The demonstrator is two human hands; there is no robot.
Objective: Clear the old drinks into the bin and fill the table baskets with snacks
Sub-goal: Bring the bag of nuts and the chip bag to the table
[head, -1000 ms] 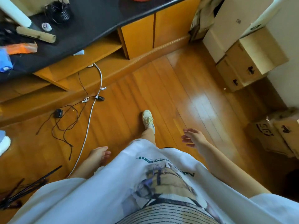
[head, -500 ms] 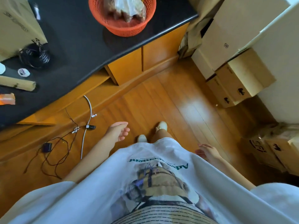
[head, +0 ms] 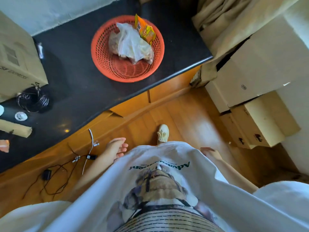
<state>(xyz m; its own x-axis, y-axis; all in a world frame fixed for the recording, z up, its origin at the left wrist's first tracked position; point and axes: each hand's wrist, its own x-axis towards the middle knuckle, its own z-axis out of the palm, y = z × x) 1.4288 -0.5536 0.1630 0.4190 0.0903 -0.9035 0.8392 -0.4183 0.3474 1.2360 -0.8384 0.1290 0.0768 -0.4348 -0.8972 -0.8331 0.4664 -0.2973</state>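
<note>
One orange mesh basket (head: 127, 64) sits near the black worktop's (head: 80, 84) right corner, holding soft, crinkly snack bags (head: 133, 44); light, best lifted by its stiff rim. Left hand (head: 117, 149) and right hand (head: 209, 153) hang relaxed, empty.
</note>
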